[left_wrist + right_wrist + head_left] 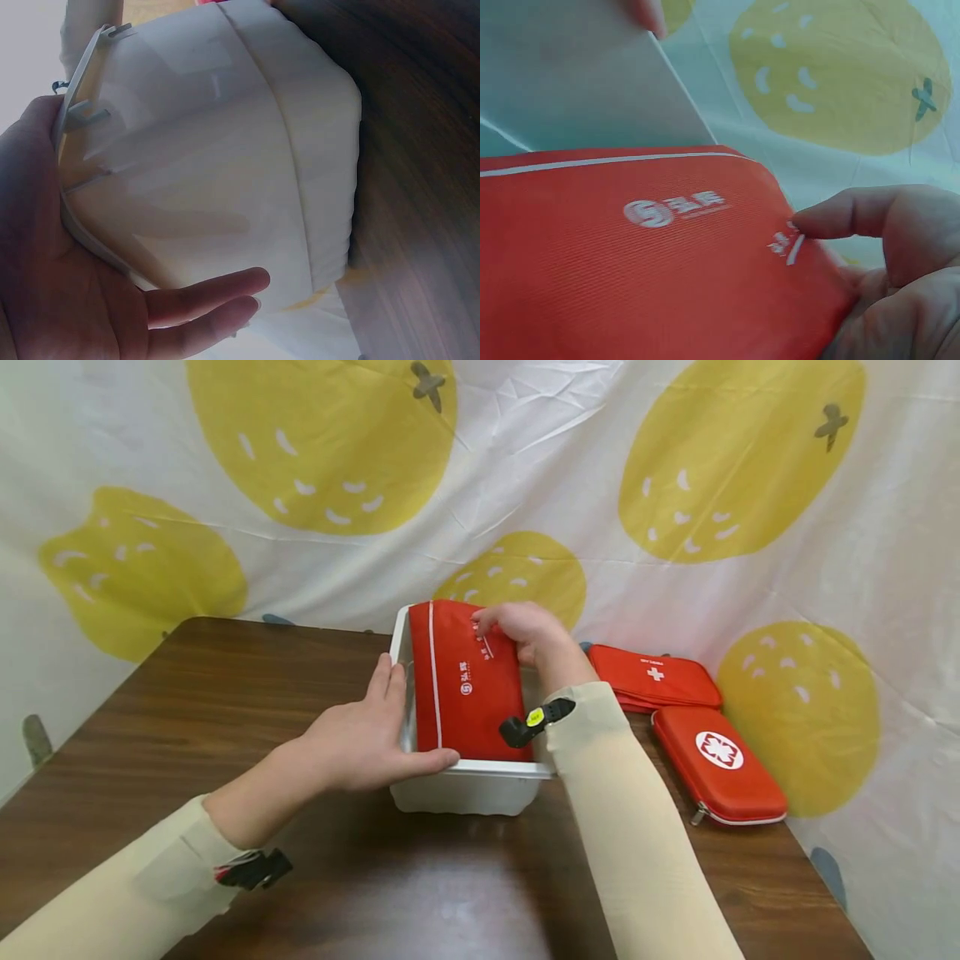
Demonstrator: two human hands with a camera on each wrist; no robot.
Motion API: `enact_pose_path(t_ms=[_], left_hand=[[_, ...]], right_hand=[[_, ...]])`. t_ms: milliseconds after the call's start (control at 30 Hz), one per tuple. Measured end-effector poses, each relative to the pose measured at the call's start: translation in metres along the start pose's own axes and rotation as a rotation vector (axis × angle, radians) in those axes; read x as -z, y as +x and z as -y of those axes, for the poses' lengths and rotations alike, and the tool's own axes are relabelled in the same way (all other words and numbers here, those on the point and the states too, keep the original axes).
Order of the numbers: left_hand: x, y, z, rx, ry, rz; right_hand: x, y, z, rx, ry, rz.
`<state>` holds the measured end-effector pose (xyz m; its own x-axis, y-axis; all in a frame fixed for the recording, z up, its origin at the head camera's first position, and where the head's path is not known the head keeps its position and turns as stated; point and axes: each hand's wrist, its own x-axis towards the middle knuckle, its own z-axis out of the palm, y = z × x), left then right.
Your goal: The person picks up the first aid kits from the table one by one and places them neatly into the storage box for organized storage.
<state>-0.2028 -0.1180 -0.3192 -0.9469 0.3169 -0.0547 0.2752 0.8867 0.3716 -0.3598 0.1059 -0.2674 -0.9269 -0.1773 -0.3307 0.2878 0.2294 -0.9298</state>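
A: Where are the hands?

B: Nearest, the left hand (360,739) lies at the near left corner of a white bin (465,797), thumb along the near rim, other fingers straight against the outside of the left wall. Farther in, the right hand (536,631) pinches a red pouch (483,714) by its right edge, toward the far end. The hands are apart from each other.

A: And how does the pouch sit?

B: Tilted in the bin's mouth, lettered face up, far end hiding the far rim. I can't tell whether it touches the bottom.

A: Which step is this, would you say?

B: I'd judge it's guiding the pouch at the bin while the left hand steadies. The next move seems to call for a sure pinch and a bin that doesn't slide.

A: The surface?

B: A dark wooden table (225,710), glossy on the near side. To the right lies a red hard case (723,789); just beyond it, a flat cross-marked case (678,685).

A: And farthest?

B: A wrinkled white cloth (540,485) with big yellow fruit.
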Motion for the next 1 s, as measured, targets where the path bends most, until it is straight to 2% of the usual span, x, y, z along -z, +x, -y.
enact_pose_path(t_ms=[500,733,1000], left_hand=[[0.001,-0.002,-0.001,-0.002,0.012,0.003],[0.002,-0.001,-0.001,-0.005,0.016,-0.004],[0.0,0.0,-0.001,-0.01,-0.001,0.002]], right_hand=[[-0.005,-0.004,0.0,-0.106,-0.136,0.116],[-0.007,-0.002,-0.003,-0.107,-0.211,0.147],[-0.006,-0.004,-0.009,-0.093,-0.43,0.166]])
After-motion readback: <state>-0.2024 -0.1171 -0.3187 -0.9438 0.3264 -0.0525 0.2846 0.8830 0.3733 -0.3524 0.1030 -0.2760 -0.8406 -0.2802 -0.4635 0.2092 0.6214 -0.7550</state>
